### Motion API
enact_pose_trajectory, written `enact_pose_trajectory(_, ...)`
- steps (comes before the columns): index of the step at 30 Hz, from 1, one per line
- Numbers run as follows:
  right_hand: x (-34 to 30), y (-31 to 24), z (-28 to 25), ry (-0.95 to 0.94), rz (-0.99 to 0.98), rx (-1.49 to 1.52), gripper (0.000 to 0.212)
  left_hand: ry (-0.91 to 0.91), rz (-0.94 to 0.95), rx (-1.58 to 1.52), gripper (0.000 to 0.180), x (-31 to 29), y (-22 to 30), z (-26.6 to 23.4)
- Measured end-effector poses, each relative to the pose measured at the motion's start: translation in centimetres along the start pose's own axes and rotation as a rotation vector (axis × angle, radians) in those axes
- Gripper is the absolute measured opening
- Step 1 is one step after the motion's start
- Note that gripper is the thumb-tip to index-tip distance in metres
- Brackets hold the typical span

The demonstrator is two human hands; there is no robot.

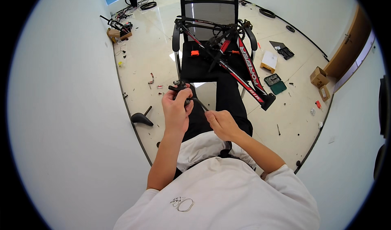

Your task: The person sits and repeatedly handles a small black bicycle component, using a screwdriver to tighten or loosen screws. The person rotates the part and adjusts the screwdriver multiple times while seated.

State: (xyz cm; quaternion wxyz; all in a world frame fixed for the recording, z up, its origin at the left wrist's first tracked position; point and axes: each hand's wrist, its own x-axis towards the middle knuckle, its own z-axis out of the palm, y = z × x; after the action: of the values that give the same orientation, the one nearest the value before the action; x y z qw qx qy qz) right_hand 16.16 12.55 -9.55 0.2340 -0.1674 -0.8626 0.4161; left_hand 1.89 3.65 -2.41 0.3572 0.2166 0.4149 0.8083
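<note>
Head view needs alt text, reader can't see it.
A person's left hand grips a small black part while the right hand holds a thin dark rod that runs up to the left. Beyond them, a black, red and white bike frame rests on a black chair. A saddle and an open green case lie on the floor.

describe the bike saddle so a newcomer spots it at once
Follow the left wall down to the pale floor. Along that edge, left of the left hand, lies the black saddle. Its size and attached post distinguish it from nearby bits.
</note>
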Motion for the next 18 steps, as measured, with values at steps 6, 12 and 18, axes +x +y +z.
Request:
enact_pose_trajectory(6,1.6,-1.2,-2.6,-0.058,-0.016,-0.02,0.044,-0.077,-0.108,-0.087,0.013,0.3,-0.7,0.0)
enact_pose_trajectory(12,2.6,-3.6,-3.9,-0.109,-0.079,0.041,0.032,-0.103,-0.186,-0.121,0.012,0.3,-1.5,0.1)
enact_pose_trajectory(18,2.1,-3.2,-2.4,-0.109,0.016,0.506,0.037,-0.054,-0.214,-0.173,0.014,0.0,-2.4,0.6)
